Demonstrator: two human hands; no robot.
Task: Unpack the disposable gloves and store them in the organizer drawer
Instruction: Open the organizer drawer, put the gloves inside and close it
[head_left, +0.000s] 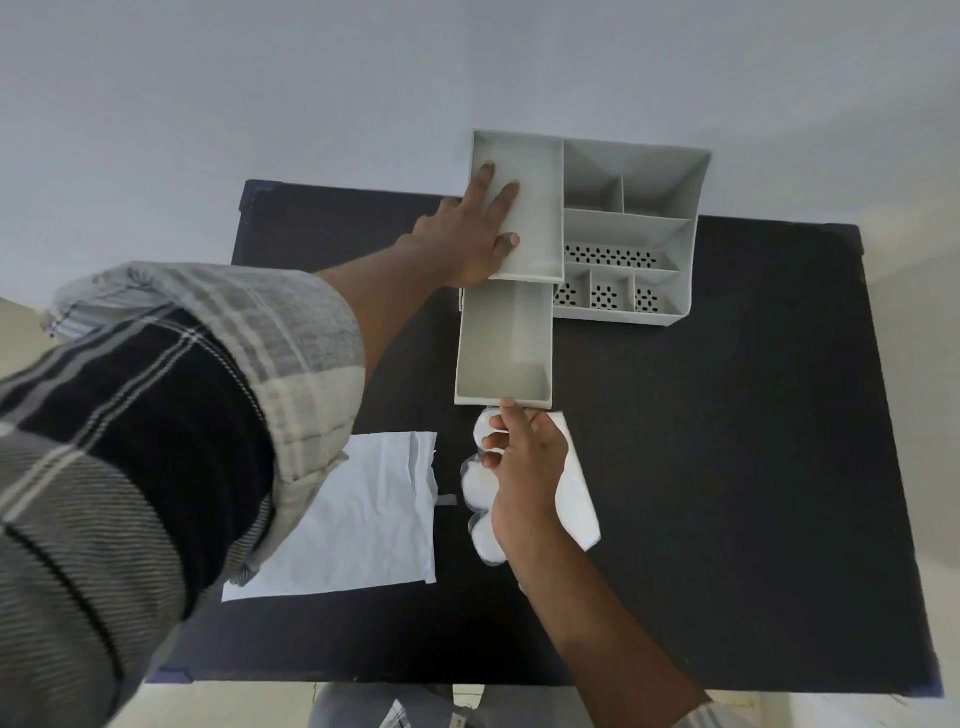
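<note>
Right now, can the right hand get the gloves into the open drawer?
Probably yes. The right hand sits on the gloves, just below the drawer, which is pulled out and looks bare inside. The left hand rests on the organizer top, clear of that path.

A checked shirt sleeve (171, 415) fills the lower left of the frame: grey, white and dark blue bands, finely striped cloth, cuff rolled back below the elbow. At the bottom right corner a second rolled cuff (717, 717) barely shows.

plain room | black table (727, 415) | bare pale wall (311, 78)
</note>
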